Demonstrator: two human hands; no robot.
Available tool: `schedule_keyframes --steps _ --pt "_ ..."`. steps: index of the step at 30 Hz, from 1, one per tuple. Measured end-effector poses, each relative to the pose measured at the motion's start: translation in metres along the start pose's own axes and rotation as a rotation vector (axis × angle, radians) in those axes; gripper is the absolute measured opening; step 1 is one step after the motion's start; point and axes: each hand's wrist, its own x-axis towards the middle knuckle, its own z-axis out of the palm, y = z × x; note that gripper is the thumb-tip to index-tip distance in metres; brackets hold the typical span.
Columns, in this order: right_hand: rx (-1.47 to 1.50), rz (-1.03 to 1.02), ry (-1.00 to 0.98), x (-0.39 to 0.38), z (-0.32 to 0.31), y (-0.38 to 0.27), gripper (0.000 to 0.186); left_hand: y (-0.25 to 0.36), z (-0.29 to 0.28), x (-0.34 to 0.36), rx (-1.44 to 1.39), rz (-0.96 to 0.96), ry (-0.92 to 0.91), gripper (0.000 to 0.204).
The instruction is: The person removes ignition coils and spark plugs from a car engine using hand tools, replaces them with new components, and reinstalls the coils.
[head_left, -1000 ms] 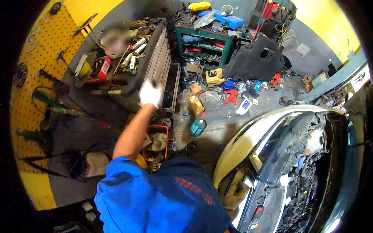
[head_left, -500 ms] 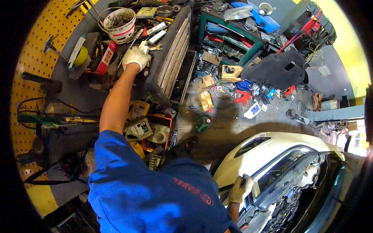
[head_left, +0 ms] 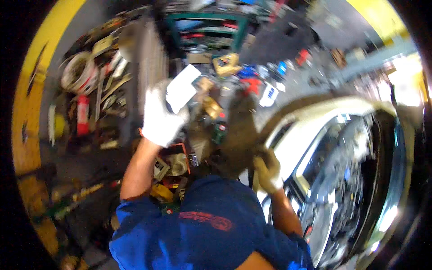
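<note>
Gloves (head_left: 156, 128) could let the white box (head_left: 183, 89), gripped in the left hand (head_left: 163, 113) right of the tool bench (head_left: 152, 63), slip, while whether the right hand (head_left: 268, 172) near the car (head_left: 310, 119) has closed fingers, I cannot tell.

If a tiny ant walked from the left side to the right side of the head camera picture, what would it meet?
Yellow wall panel → dirty white bucket → left gloved hand with a white box → golden jug → right gloved hand → open engine bay.
</note>
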Motion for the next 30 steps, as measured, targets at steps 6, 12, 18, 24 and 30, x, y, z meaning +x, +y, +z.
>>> schedule_keyframes --steps 6,12,18,24,30 --pt "0.524 -0.104 0.286 0.018 -0.037 -0.053 0.047 0.168 0.094 -0.063 -0.621 0.248 -0.588 0.058" --pt "0.737 0.105 0.641 -0.072 -0.085 -0.01 0.026 0.272 0.132 -0.097 -0.784 0.296 -0.828 0.06" --pt "1.222 -0.043 1.084 -0.148 -0.121 0.004 0.02 0.343 0.143 -0.152 -1.139 0.044 -1.23 0.052" --pt "0.806 -0.269 1.094 -0.243 -0.167 0.065 0.021 0.42 0.127 -0.226 -1.172 0.085 -1.257 0.042" --pt "0.679 -0.295 1.15 -0.312 -0.202 0.109 0.033 0.477 0.114 -0.279 -0.959 0.157 -1.169 0.033"
